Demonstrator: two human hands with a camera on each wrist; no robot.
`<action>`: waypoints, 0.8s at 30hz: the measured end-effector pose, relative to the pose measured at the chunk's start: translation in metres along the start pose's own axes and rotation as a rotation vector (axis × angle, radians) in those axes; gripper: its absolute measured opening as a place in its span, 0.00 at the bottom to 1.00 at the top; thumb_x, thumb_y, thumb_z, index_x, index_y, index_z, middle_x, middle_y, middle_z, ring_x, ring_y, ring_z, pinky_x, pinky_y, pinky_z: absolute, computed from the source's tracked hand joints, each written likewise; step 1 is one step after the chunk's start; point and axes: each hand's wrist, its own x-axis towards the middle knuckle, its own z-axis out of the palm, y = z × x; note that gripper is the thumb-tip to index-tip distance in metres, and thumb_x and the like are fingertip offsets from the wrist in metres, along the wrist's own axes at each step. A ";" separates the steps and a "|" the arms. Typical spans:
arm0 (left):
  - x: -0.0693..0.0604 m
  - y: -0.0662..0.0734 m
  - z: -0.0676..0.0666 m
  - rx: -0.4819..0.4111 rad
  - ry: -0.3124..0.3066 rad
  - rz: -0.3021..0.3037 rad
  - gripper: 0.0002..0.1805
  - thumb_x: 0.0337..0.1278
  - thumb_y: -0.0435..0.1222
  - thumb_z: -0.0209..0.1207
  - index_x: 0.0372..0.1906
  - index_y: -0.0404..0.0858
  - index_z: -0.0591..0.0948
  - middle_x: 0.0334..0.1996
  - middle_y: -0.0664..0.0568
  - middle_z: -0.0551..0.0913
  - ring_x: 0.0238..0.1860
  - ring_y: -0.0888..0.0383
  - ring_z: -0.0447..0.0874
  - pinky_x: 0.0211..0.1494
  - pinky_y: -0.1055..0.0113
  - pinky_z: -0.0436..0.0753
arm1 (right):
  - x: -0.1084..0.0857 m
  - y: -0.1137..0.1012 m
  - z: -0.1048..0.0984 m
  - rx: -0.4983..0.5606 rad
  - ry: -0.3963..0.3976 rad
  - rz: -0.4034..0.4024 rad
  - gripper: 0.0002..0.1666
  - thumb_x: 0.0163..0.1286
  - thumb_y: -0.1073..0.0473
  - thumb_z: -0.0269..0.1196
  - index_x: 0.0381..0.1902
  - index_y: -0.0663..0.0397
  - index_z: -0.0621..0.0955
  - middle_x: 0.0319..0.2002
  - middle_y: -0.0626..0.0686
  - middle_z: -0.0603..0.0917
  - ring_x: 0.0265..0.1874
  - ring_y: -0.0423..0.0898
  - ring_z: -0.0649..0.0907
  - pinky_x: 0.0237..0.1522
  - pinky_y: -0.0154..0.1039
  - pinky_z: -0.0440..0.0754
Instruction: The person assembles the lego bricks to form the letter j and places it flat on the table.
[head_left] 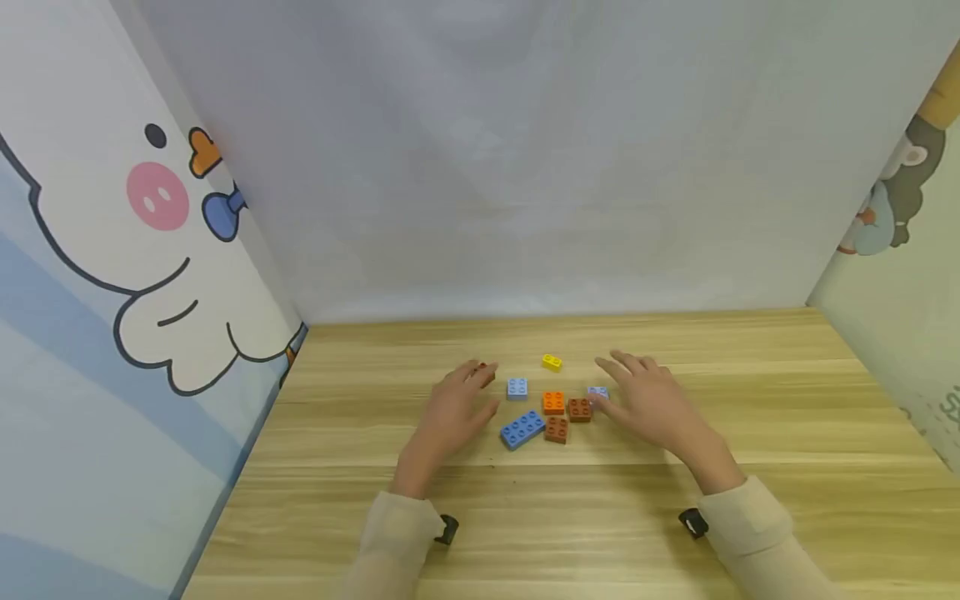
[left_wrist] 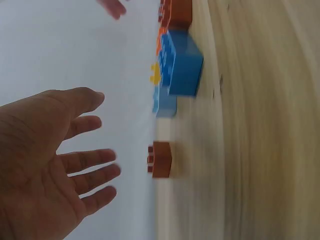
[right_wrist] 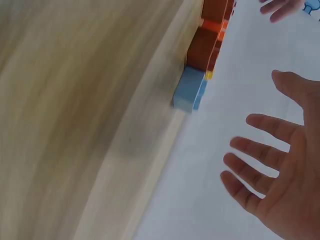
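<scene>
Toy building bricks lie loosely grouped on the wooden table. My left hand [head_left: 454,408] hovers at the group's left with fingers spread, partly covering a red-brown brick [left_wrist: 162,160] in the head view. On the other side my right hand [head_left: 651,402] hovers with spread fingers, nearest a light blue brick [right_wrist: 189,90]. Between the hands are another light blue brick [head_left: 517,388], a small yellow brick [head_left: 552,362], an orange brick [head_left: 553,403], two brown bricks, one upper [head_left: 580,410] and one lower [head_left: 557,430], and a longer blue brick [head_left: 522,430]. Neither hand holds anything.
The wooden table [head_left: 525,533] meets a pale back wall [head_left: 480,208]. A side panel with a white cartoon animal [head_left: 82,192] stands on the left, another printed panel [head_left: 900,333] on the right. Both sleeves carry a dark device near the wrist.
</scene>
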 end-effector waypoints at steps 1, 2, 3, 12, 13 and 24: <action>0.000 0.003 0.002 -0.030 -0.011 0.014 0.29 0.73 0.44 0.59 0.74 0.41 0.71 0.73 0.39 0.72 0.74 0.39 0.70 0.74 0.41 0.70 | 0.001 -0.003 0.002 0.000 0.011 -0.019 0.38 0.76 0.37 0.58 0.75 0.52 0.70 0.73 0.62 0.72 0.68 0.69 0.73 0.67 0.69 0.70; -0.001 0.005 0.004 -0.059 -0.028 0.023 0.28 0.72 0.43 0.59 0.72 0.39 0.73 0.71 0.39 0.74 0.72 0.40 0.72 0.73 0.42 0.72 | 0.002 -0.007 0.005 0.002 0.018 -0.039 0.37 0.75 0.37 0.59 0.72 0.52 0.73 0.69 0.61 0.76 0.66 0.67 0.76 0.67 0.68 0.71; -0.001 0.008 0.007 -0.086 -0.047 0.026 0.26 0.72 0.42 0.60 0.70 0.37 0.75 0.69 0.39 0.76 0.70 0.41 0.74 0.72 0.43 0.73 | 0.002 -0.010 0.007 0.013 0.021 -0.060 0.35 0.74 0.38 0.61 0.69 0.52 0.76 0.66 0.59 0.80 0.63 0.65 0.79 0.66 0.66 0.72; -0.005 0.022 0.031 -0.050 -0.165 -0.006 0.22 0.70 0.46 0.62 0.58 0.35 0.83 0.53 0.44 0.85 0.49 0.53 0.84 0.55 0.58 0.83 | 0.009 -0.034 0.026 0.112 -0.069 -0.168 0.13 0.69 0.46 0.69 0.42 0.47 0.88 0.35 0.44 0.86 0.31 0.35 0.79 0.34 0.34 0.80; -0.005 0.022 0.033 -0.037 -0.167 -0.008 0.21 0.70 0.47 0.62 0.57 0.36 0.84 0.51 0.46 0.86 0.45 0.55 0.83 0.51 0.61 0.83 | 0.010 -0.036 0.027 0.113 -0.075 -0.176 0.12 0.68 0.46 0.69 0.42 0.47 0.88 0.35 0.44 0.85 0.30 0.34 0.78 0.34 0.33 0.78; -0.006 0.023 0.042 -0.034 -0.155 -0.034 0.19 0.68 0.47 0.64 0.52 0.37 0.85 0.43 0.51 0.83 0.34 0.63 0.74 0.38 0.72 0.75 | 0.009 -0.052 0.030 0.137 -0.073 -0.167 0.15 0.64 0.46 0.73 0.43 0.47 0.89 0.34 0.43 0.81 0.28 0.34 0.76 0.33 0.32 0.77</action>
